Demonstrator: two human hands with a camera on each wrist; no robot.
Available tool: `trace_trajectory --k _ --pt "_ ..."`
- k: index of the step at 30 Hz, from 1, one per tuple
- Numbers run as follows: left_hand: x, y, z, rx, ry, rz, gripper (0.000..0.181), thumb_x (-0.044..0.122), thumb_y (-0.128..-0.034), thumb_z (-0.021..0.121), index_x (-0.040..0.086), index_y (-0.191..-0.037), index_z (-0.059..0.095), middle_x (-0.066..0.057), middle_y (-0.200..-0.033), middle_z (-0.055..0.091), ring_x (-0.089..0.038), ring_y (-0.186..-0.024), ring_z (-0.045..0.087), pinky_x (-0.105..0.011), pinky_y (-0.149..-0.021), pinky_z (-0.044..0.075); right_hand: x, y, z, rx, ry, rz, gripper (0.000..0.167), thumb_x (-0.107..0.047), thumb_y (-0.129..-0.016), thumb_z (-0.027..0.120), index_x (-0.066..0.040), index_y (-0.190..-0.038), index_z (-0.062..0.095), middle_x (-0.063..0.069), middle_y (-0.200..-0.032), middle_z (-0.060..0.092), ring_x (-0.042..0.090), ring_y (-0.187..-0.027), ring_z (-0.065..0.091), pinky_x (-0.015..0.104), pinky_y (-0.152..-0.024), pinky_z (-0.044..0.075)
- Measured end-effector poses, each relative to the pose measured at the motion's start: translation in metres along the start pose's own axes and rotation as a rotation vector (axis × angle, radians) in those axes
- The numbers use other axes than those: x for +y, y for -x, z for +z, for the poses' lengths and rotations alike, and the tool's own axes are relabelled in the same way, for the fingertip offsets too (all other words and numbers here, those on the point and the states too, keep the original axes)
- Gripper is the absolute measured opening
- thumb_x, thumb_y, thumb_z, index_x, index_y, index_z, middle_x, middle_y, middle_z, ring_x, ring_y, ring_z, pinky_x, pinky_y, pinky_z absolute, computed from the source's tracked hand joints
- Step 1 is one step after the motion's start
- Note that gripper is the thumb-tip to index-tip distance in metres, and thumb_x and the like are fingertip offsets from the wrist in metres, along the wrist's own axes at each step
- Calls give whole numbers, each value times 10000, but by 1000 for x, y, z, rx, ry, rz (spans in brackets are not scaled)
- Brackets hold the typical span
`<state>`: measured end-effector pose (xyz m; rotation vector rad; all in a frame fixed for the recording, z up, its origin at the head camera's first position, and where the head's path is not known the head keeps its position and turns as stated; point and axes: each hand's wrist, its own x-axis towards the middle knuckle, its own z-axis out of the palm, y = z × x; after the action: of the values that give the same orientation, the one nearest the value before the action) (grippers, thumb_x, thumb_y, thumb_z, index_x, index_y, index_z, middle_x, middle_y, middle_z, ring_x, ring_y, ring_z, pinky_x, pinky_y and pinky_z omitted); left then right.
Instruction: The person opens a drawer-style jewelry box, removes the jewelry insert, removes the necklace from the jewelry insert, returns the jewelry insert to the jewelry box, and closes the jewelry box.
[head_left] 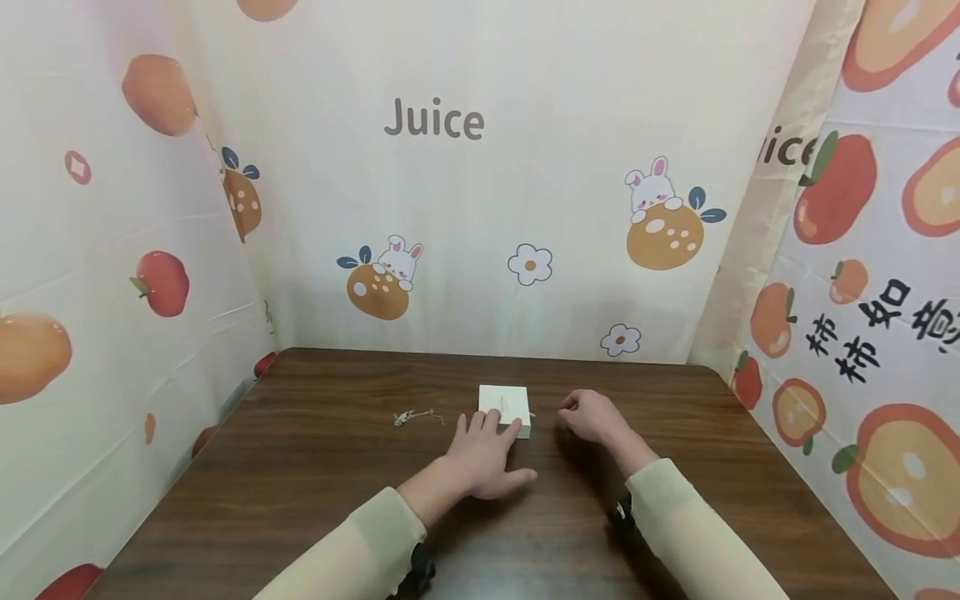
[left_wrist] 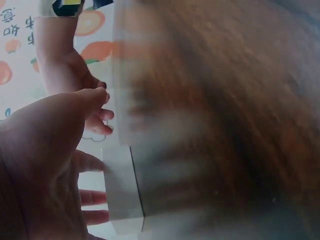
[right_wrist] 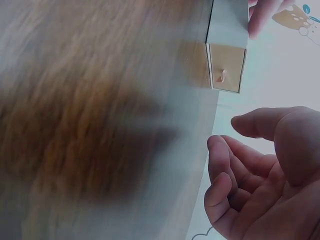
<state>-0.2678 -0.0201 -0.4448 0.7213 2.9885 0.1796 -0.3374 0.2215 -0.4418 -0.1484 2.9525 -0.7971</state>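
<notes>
A small white drawer box (head_left: pixel 504 402) lies on the table. Faint print marks its top, and a small pull tab (right_wrist: pixel 221 76) sticks out of the drawer face on its right side. My left hand (head_left: pixel 483 457) has its fingers spread and straight, with the fingertips resting on the box and the thumb out to the side. Just right of the box, my right hand (head_left: pixel 594 417) hovers apart from it. Its fingers (right_wrist: pixel 220 192) are loosely bent, the thumb stands off from them, and nothing is between them. A thin silvery chain with a charm (head_left: pixel 408 417) lies left of the box.
The brown wood-grain table (head_left: pixel 322 500) ends at a pale printed curtain (head_left: pixel 465 208) behind it. More fruit-patterned curtains hang along both sides. Dark straps (head_left: pixel 622 510) sit at both sleeve cuffs.
</notes>
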Motion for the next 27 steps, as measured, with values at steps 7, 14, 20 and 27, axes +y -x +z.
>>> trace_trajectory --k 7,14,20,27 --pt "-7 -16 7 -19 29 -64 946 803 -1010 510 240 -1747 322 -177 -1765 329 -389 -1638 312 -638 -1357 222 2 0 1 -5 -3 12 242 -211 -1060 650 -34 -1178 763 95 -1022 765 233 -896 684 496 -893 607" --pt "-18 -41 13 -25 60 -106 952 797 -1020 481 252 -1768 253 -180 -1800 261 -396 -1687 222 -621 -1372 197 4 1 2 -5 1 4 232 -210 -1061 663 -30 -1169 764 106 -1047 761 237 -906 676 501 -894 601" --pt "-23 -59 13 -29 81 -140 966 764 -1010 528 244 -1771 237 -182 -1814 232 -392 -1703 188 -591 -1384 183 4 1 1 0 0 10 227 -212 -1043 670 -33 -1152 760 106 -1038 755 244 -902 670 492 -896 593" --pt "-28 -74 11 -67 74 -158 975 753 -1016 535 244 -1778 202 -176 -1828 188 -384 -1711 156 -585 -1392 151 5 1 3 3 10 7 224 -212 -1037 674 -41 -1148 767 86 -1024 758 230 -896 669 480 -897 588"
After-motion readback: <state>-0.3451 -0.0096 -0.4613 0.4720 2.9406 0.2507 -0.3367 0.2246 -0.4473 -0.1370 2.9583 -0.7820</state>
